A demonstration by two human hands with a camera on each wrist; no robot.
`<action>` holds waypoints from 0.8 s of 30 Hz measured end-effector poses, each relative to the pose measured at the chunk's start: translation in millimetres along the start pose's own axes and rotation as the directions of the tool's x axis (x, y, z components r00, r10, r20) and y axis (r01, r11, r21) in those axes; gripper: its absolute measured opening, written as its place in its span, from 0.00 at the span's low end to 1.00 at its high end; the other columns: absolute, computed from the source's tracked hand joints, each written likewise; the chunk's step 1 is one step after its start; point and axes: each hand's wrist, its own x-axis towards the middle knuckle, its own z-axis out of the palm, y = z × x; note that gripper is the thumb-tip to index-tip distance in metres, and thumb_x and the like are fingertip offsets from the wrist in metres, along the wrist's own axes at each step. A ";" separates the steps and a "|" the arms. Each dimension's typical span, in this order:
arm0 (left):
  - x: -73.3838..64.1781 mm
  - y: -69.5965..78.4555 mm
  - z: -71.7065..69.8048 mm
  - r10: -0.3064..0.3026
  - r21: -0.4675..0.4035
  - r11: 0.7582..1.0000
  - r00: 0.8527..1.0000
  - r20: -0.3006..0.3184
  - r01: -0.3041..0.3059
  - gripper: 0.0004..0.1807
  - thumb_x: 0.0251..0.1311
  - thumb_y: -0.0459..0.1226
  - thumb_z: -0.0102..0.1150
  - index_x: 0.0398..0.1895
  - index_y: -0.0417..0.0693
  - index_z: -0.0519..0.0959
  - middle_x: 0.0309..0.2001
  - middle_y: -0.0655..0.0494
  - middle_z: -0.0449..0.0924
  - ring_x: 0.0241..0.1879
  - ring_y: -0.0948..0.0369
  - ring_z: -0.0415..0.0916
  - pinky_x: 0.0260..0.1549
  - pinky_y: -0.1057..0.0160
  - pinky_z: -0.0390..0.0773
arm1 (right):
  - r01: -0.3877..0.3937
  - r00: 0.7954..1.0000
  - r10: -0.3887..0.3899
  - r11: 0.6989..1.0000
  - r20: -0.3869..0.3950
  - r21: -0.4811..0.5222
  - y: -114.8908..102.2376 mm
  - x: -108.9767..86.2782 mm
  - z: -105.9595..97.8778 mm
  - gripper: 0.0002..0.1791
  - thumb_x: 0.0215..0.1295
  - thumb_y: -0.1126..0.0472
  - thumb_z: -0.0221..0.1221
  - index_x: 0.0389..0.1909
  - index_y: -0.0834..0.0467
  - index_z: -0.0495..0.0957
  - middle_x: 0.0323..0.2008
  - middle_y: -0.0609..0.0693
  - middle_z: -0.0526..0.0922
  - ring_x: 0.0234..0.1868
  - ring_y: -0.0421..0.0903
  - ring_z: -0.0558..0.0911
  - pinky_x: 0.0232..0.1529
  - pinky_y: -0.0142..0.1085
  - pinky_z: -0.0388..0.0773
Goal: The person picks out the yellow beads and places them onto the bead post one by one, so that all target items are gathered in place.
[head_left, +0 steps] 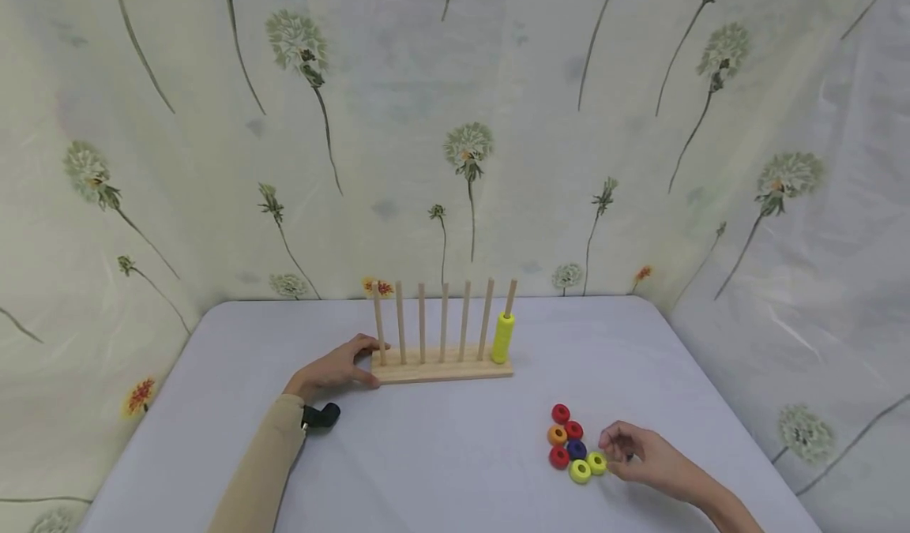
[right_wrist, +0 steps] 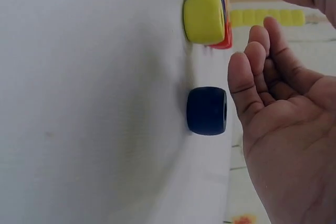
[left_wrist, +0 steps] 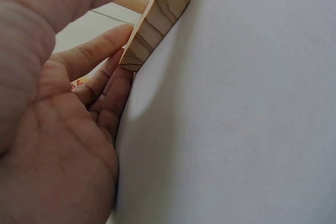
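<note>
A wooden peg stand (head_left: 441, 370) with a row of upright pegs stands on the table. My left hand (head_left: 334, 369) grips its left end, thumb at the front edge and fingers behind; in the left wrist view the thumb and fingers lie on either side of the base's end (left_wrist: 155, 27). Yellow beads (head_left: 503, 338) are stacked on the rightmost peg. My right hand (head_left: 650, 458) hovers just right of the loose beads, fingers loosely bent, holding nothing. Nearest to it is a yellow bead (head_left: 596, 463). A dark blue bead (right_wrist: 206, 110) sits close under its fingers, hidden in the head view.
Left of the right hand lie loose beads: red ones (head_left: 560, 414), an orange one (head_left: 557, 435), a dark blue one (head_left: 577, 449) and another yellow one (head_left: 580, 471). A dandelion-print curtain (head_left: 398, 162) hangs behind the white table (head_left: 426, 462). A black device (head_left: 321, 416) is strapped at the left wrist.
</note>
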 end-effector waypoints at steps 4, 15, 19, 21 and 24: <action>0.1 0.3 0.7 -0.010 -0.010 1.000 1.000 0.004 0.010 0.40 0.45 0.46 0.76 0.63 0.49 0.70 0.66 0.49 0.62 0.70 0.48 0.56 0.69 0.45 0.55 | 0.011 1.000 -0.011 1.000 0.001 -0.002 2.4 -7.2 5.4 0.18 0.59 0.63 0.63 0.46 0.66 0.72 0.40 0.54 0.76 0.35 0.34 0.73 0.35 0.28 0.74; 0.3 1.1 0.1 -0.021 -0.022 1.000 1.000 -0.006 0.021 0.39 0.45 0.45 0.76 0.62 0.48 0.70 0.66 0.48 0.62 0.71 0.47 0.56 0.70 0.44 0.54 | -0.124 0.982 0.091 0.971 -0.166 -0.204 7.3 2.0 11.5 0.21 0.52 0.57 0.68 0.45 0.58 0.74 0.38 0.48 0.77 0.36 0.36 0.73 0.37 0.27 0.74; 0.1 0.7 0.9 -0.021 -0.032 0.999 1.000 -0.012 0.021 0.39 0.45 0.44 0.76 0.62 0.48 0.70 0.66 0.48 0.62 0.70 0.47 0.56 0.69 0.44 0.54 | -0.140 0.975 0.091 0.960 -0.202 -0.243 6.4 6.3 13.1 0.23 0.48 0.58 0.70 0.45 0.58 0.75 0.37 0.46 0.77 0.36 0.36 0.73 0.36 0.27 0.74; -0.3 1.3 1.1 -0.029 -0.037 0.999 0.999 -0.015 0.028 0.39 0.44 0.44 0.76 0.62 0.48 0.71 0.66 0.48 0.63 0.70 0.47 0.56 0.69 0.44 0.54 | -0.133 0.976 0.082 0.957 -0.201 -0.257 5.8 7.3 13.8 0.23 0.47 0.58 0.71 0.45 0.57 0.75 0.37 0.46 0.77 0.36 0.35 0.73 0.36 0.27 0.74; -0.5 2.6 1.2 -0.040 -0.037 0.999 0.999 -0.015 0.040 0.40 0.43 0.45 0.76 0.62 0.49 0.71 0.66 0.49 0.63 0.70 0.47 0.56 0.70 0.43 0.53 | -0.108 0.982 0.060 0.957 -0.179 -0.269 4.5 7.7 15.5 0.23 0.46 0.59 0.71 0.44 0.57 0.76 0.38 0.46 0.78 0.35 0.35 0.73 0.36 0.27 0.75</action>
